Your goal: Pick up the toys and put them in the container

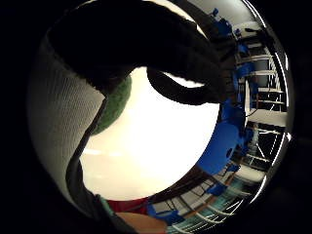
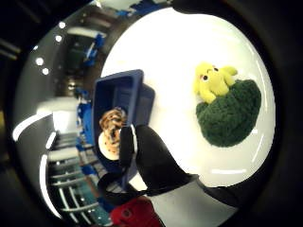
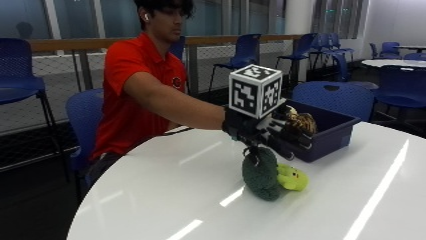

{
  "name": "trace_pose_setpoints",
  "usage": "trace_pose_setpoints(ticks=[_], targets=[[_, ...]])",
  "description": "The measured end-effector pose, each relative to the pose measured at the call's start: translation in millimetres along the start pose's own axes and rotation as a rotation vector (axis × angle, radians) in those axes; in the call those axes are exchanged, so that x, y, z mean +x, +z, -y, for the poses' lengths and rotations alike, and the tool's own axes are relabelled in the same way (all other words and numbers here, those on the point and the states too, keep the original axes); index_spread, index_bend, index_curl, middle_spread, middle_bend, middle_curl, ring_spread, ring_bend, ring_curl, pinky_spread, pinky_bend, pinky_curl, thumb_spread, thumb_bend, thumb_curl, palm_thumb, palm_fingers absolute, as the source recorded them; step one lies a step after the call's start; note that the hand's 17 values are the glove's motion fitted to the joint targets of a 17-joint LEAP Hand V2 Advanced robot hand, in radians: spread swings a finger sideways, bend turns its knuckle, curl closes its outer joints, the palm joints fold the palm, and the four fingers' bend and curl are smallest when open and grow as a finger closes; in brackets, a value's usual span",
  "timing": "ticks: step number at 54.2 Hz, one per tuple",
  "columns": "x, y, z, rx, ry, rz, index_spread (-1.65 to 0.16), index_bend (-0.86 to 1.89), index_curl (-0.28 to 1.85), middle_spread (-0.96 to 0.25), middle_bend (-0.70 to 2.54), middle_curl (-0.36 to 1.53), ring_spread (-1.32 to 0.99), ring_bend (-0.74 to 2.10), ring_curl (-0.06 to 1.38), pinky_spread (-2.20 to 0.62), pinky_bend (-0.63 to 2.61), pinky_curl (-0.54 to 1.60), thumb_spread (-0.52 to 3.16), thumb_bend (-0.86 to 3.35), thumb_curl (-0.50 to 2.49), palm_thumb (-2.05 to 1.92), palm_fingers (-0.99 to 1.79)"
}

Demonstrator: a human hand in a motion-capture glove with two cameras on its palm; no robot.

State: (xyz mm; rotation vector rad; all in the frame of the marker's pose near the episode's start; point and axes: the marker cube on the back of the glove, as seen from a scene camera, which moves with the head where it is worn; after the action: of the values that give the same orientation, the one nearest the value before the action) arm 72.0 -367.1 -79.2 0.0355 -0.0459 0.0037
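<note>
A green crocheted toy (image 3: 261, 176) with a yellow creature (image 3: 293, 178) tucked against it lies on the white table (image 3: 166, 200). The same green toy (image 2: 230, 113) and yellow creature (image 2: 211, 81) show below the palm in the thumb side view. My gloved right hand (image 3: 276, 131) hovers just above that toy, fingers loosely curved toward the blue container (image 3: 329, 131) and holding nothing. A brown striped toy (image 2: 112, 123) lies inside the container (image 2: 124, 90), close to my thumb (image 2: 144, 156). An edge of the green toy (image 1: 116, 103) peeks past my fingers (image 1: 161, 44).
The container stands near the table's far edge, right behind the green toy. Blue chairs (image 3: 333, 97) ring the table, and one stands just beyond the container. The person sits at the left side of the table in a red shirt (image 3: 133, 95).
</note>
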Motion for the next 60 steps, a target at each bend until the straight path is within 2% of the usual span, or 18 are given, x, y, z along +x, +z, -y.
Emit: trace_pose_setpoints(ticks=[16,25,31,35,37,39,40,44,50,60], targets=[[3.2,50.5,18.8,-0.084,0.033,-0.017,-0.37,0.15,0.3,-0.06,0.15,0.28,0.05,0.17,0.25,0.14,1.15,0.34,1.06,-0.06,0.24,-0.07,-0.14],[14.0,80.6,17.2,-0.239,0.111,-0.133,-0.36,0.1,0.26,-0.05,0.13,0.26,0.05,0.17,0.25,0.13,1.26,0.36,1.09,-0.03,0.25,-0.01,-0.16],[16.0,82.8,15.2,-0.209,0.126,-0.137,-0.34,-0.01,0.18,-0.04,0.13,0.25,0.05,0.3,0.28,0.07,1.36,0.39,1.18,0.01,0.29,0.06,-0.18],[15.8,82.8,14.2,-0.179,0.126,-0.117,-0.35,-0.03,0.13,-0.07,0.23,0.28,-0.01,0.56,0.35,-0.02,1.29,0.37,1.23,0.04,0.31,0.13,-0.01],[15.8,82.9,14.0,-0.167,0.111,-0.108,-0.36,-0.01,0.11,-0.12,0.32,0.3,-0.09,0.7,0.38,-0.11,1.26,0.36,1.26,0.07,0.33,0.18,0.16],[16.0,83.0,13.9,-0.151,0.091,-0.102,-0.37,0.02,0.09,-0.16,0.37,0.32,-0.14,0.74,0.38,-0.15,1.24,0.35,1.29,0.08,0.34,0.2,0.2],[16.1,83.1,13.8,-0.138,0.08,-0.098,-0.39,0.04,0.09,-0.19,0.46,0.35,-0.18,0.79,0.4,-0.2,1.21,0.34,1.32,0.1,0.35,0.24,0.33],[16.2,84.4,12.9,-0.067,0.032,-0.07,-0.41,0.14,0.09,-0.26,0.56,0.39,-0.3,0.9,0.44,-0.29,1.2,0.34,1.35,0.16,0.39,0.36,0.54],[14.2,82.9,9.5,0.005,-0.005,-0.066,-0.43,0.27,0.15,-0.33,0.65,0.45,-0.41,0.97,0.48,-0.35,1.16,0.35,1.13,0.23,0.52,0.6,0.81],[-5.4,69.2,-4.2,0.017,-0.05,-0.014,-0.43,0.43,0.25,-0.37,0.74,0.54,-0.49,1.01,0.54,-0.4,1.09,0.38,0.83,0.23,0.65,0.7,0.94]])
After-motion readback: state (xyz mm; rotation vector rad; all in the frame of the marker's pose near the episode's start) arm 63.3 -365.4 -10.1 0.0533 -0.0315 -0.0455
